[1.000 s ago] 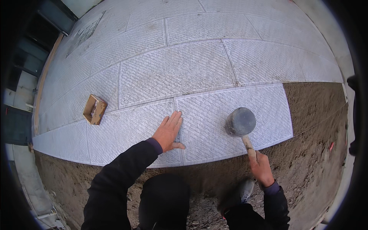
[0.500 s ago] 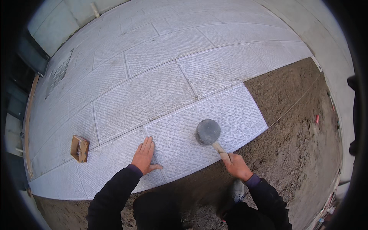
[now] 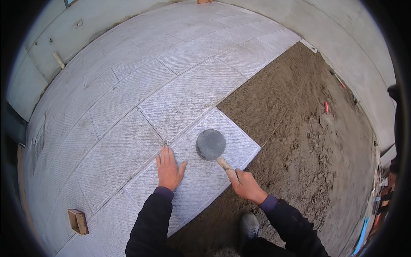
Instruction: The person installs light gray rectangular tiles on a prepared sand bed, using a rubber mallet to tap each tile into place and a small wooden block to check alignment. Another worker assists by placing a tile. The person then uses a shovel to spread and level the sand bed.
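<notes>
My right hand (image 3: 247, 187) is closed round the pale wooden handle of a mallet (image 3: 211, 144) with a round, dark grey head. The head is over the outermost grey paving slab (image 3: 199, 171), which has a ribbed surface and smooth borders; I cannot tell whether it touches. With fingers stretched out, my left hand (image 3: 170, 170) lies flat on the same slab. Its fingertips are by the joint where this slab meets its neighbours, close to a small crumbly spot. Bare brown mortar or sand bed (image 3: 295, 128) borders the slab on the right.
Laid slabs (image 3: 124, 141) stretch away to the pale walls. On them at lower left sits a small open box (image 3: 78, 221). A string line (image 3: 282, 118) crosses the bed, with a red object (image 3: 326, 107) nearby. My shoe (image 3: 249, 225) is on the bed.
The view has turned to the right. My left hand has moved forward along the slab, to near its far joint. The mallet stays in my right hand, over the slab.
</notes>
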`<state>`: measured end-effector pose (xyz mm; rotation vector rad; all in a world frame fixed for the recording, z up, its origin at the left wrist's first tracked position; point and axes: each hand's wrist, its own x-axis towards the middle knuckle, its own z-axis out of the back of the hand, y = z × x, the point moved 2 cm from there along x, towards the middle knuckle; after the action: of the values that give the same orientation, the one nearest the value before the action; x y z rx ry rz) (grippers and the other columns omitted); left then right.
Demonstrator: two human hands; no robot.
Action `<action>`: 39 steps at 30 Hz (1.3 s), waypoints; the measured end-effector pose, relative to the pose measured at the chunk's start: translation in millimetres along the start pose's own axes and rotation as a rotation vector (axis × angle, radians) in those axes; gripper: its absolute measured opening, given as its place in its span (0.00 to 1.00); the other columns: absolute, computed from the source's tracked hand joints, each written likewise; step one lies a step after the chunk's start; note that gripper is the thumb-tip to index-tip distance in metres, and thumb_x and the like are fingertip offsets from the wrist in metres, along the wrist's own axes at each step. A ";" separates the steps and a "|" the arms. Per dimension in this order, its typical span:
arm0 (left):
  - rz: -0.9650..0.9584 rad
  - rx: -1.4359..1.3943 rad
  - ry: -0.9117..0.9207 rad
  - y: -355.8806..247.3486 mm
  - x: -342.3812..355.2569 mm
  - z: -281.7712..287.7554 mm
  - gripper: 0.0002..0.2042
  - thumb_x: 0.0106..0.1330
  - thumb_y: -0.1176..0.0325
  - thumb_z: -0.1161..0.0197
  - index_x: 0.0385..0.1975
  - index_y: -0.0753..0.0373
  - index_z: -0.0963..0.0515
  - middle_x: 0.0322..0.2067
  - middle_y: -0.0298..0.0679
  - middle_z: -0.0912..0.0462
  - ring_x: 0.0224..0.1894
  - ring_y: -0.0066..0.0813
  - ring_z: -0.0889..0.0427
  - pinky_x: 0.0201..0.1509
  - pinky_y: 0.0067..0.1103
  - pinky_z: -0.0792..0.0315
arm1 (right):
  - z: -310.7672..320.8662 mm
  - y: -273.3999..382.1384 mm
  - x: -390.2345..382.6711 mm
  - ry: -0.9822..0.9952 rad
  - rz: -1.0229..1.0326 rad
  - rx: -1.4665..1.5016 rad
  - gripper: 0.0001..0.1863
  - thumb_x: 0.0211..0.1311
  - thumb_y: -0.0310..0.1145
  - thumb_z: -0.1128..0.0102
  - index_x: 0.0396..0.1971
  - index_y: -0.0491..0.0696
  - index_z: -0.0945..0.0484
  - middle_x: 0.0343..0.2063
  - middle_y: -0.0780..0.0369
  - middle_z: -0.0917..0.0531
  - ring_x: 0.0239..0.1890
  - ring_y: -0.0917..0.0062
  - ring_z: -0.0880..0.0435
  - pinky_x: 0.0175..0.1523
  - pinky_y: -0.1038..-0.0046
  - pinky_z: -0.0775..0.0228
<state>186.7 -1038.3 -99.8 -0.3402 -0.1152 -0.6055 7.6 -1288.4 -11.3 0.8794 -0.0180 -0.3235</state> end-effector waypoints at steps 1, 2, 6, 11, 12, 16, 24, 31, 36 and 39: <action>0.038 0.029 0.036 -0.5 0.1 -2.1 0.40 0.72 0.53 0.37 0.72 0.79 0.42 0.76 0.62 0.43 0.80 0.60 0.48 0.80 0.52 0.53 | -0.8 -3.5 10.6 0.037 -0.044 -0.016 0.29 0.79 0.48 0.46 0.31 0.33 0.20 0.23 0.38 0.19 0.32 0.39 0.16 0.37 0.48 0.25; 0.002 0.011 -0.014 -1.6 -2.1 -1.0 0.40 0.72 0.53 0.37 0.72 0.79 0.41 0.76 0.63 0.43 0.80 0.60 0.48 0.80 0.52 0.53 | -0.8 -5.4 18.0 0.023 -0.015 -0.019 0.29 0.79 0.49 0.46 0.31 0.33 0.20 0.23 0.38 0.19 0.32 0.39 0.16 0.37 0.48 0.25; -0.004 0.018 0.015 -1.3 -2.4 2.0 0.40 0.73 0.52 0.38 0.71 0.81 0.40 0.75 0.64 0.42 0.80 0.60 0.48 0.80 0.52 0.54 | -4.5 -9.0 34.5 0.031 -0.035 0.015 0.31 0.80 0.50 0.48 0.32 0.33 0.20 0.23 0.38 0.19 0.32 0.39 0.16 0.37 0.49 0.24; 0.004 0.026 0.013 -1.8 0.9 1.6 0.39 0.73 0.52 0.39 0.72 0.81 0.41 0.76 0.63 0.43 0.80 0.59 0.49 0.81 0.52 0.55 | -9.4 -3.2 28.7 0.089 -0.065 -0.051 0.32 0.80 0.52 0.49 0.30 0.34 0.21 0.24 0.39 0.18 0.31 0.40 0.15 0.37 0.49 0.24; 0.005 0.029 0.006 -1.6 1.1 1.3 0.39 0.74 0.52 0.39 0.72 0.81 0.41 0.76 0.63 0.43 0.80 0.59 0.49 0.81 0.51 0.55 | -10.6 -1.6 28.2 0.098 -0.058 -0.061 0.32 0.80 0.52 0.49 0.29 0.34 0.21 0.24 0.39 0.17 0.32 0.41 0.15 0.37 0.49 0.24; -0.017 0.057 0.006 -0.1 -3.6 -0.2 0.39 0.75 0.53 0.41 0.72 0.81 0.42 0.77 0.63 0.45 0.81 0.60 0.50 0.81 0.51 0.56 | -21.5 -0.3 27.9 0.133 -0.136 0.009 0.32 0.80 0.52 0.50 0.30 0.35 0.22 0.24 0.40 0.17 0.31 0.41 0.15 0.38 0.49 0.25; -0.013 0.098 0.059 2.1 -1.4 -6.7 0.34 0.78 0.57 0.46 0.74 0.78 0.44 0.78 0.60 0.47 0.81 0.57 0.51 0.82 0.49 0.58 | -6.8 -7.7 -38.8 0.116 -0.090 0.127 0.27 0.80 0.48 0.46 0.30 0.36 0.23 0.20 0.43 0.21 0.25 0.50 0.15 0.31 0.55 0.27; -0.051 0.120 0.014 2.7 -2.8 -9.5 0.33 0.80 0.58 0.48 0.74 0.78 0.44 0.78 0.59 0.47 0.81 0.56 0.51 0.82 0.48 0.57 | 31.7 -38.4 -182.2 0.099 -0.316 0.074 0.25 0.76 0.49 0.40 0.32 0.37 0.21 0.18 0.42 0.21 0.23 0.43 0.18 0.28 0.51 0.28; -0.037 0.132 0.031 8.3 -3.1 -14.7 0.33 0.79 0.59 0.47 0.74 0.78 0.44 0.79 0.58 0.47 0.81 0.56 0.51 0.83 0.48 0.58 | 17.2 -58.6 -169.3 0.094 -0.307 0.012 0.26 0.75 0.49 0.40 0.32 0.37 0.21 0.17 0.42 0.21 0.24 0.43 0.18 0.29 0.50 0.27; -0.040 0.132 0.033 5.6 -2.3 -11.8 0.33 0.79 0.59 0.47 0.74 0.78 0.44 0.78 0.58 0.47 0.81 0.56 0.51 0.83 0.47 0.58 | 12.7 -53.6 -155.9 0.063 -0.242 0.005 0.26 0.75 0.49 0.39 0.31 0.37 0.21 0.18 0.41 0.21 0.24 0.42 0.18 0.29 0.49 0.27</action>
<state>188.1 -1036.8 -112.8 -0.2005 -0.1303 -0.6398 -157.0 -1285.2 -25.7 0.8980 0.1476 -0.5216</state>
